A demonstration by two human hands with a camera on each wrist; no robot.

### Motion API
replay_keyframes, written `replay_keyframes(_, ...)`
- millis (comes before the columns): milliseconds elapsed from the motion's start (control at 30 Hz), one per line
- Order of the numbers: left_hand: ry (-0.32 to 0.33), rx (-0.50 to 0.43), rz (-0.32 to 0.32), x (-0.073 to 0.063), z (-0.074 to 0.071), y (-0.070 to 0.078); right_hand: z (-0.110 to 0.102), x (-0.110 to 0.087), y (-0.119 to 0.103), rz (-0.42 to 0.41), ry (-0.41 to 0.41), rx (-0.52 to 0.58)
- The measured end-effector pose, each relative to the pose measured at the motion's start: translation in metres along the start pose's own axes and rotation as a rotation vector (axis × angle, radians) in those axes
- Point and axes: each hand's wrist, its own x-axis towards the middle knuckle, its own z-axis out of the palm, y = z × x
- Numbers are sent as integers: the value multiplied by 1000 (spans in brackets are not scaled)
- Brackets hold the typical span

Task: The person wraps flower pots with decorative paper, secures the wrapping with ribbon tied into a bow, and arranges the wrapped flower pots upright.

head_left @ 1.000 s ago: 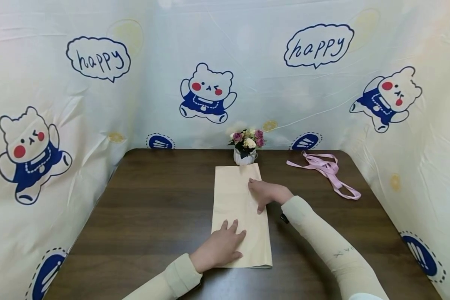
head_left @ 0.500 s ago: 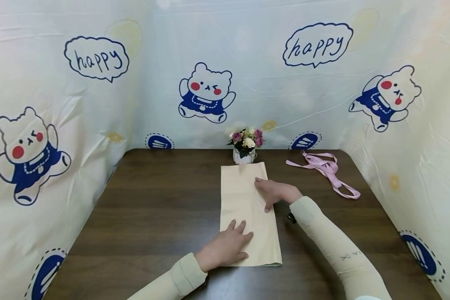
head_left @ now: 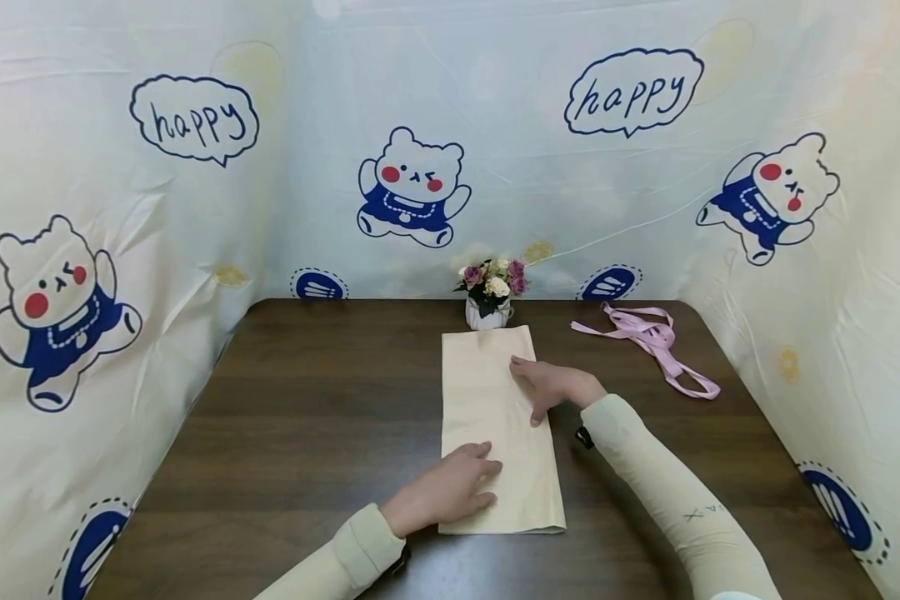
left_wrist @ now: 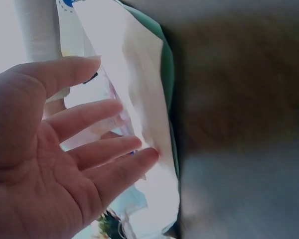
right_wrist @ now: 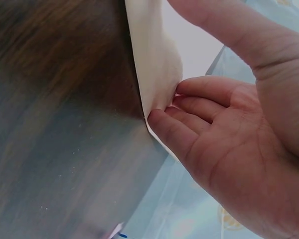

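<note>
A long cream folded sheet [head_left: 480, 400] lies lengthwise on the table, looking like cloth or thick paper. My left hand [head_left: 450, 487] is over its near left part, fingers stretched toward the right. In the left wrist view the left hand [left_wrist: 55, 149] has spread fingers, fingertips right at the sheet [left_wrist: 144, 84], and a green layer [left_wrist: 167, 69] peeks out beneath the edge. Farther up, the right hand [head_left: 551, 387] rests on the sheet's right edge. The right wrist view has the right hand [right_wrist: 219, 134] with extended fingertips against the sheet's cream surface [right_wrist: 152, 59].
Just beyond the sheet's far end stands a white pot of flowers [head_left: 489, 287]. A pink ribbon [head_left: 656, 333] lies loosely heaped at the back right of the brown table [head_left: 307, 400]. Printed curtains [head_left: 525, 192] enclose the back and sides.
The sheet has slid a little to the right with both hands on it, then stopped. Since half a second ago my left hand has shifted slightly left and its fingers have turned rightward.
</note>
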Motion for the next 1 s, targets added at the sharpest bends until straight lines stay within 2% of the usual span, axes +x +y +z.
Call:
replay_keyframes(133, 99, -108, -7, 0, -1, -9, 1, 0, 1, -3, 10, 10)
replay_keyframes(200, 165, -158, -53, -1, -2, -15, 1, 1, 2, -2, 9, 15)
replay_keyframes(333, 307, -239, -228, -4, -10, -27, 1, 0, 3, 3, -5, 30)
replay_keyframes(400, 334, -279, -332, -5, -14, -34, 1, 1, 3, 6, -15, 40)
replay_keyframes(467, 333, -302, -398, -7, -19, -41, 1, 1, 4, 12, -22, 54)
replay_keyframes(600, 263, -347, -482, -6, -23, -52, 2, 2, 6, 13, -19, 64)
replay_keyframes(700, 198, -381, -498, -3, -21, -58, 4, 2, 7, 0, -19, 49)
replay_keyframes(800, 156, -419, -487, 0, -18, -62, 4, 1, 6, -13, -20, 38)
replay_keyframes(867, 153, -434, -477, 2, -16, -64, 4, 1, 5, -15, -16, 32)
replay_keyframes(1000, 200, -419, -460, 7, -17, -64, 1, -2, 2, -18, -8, 26)
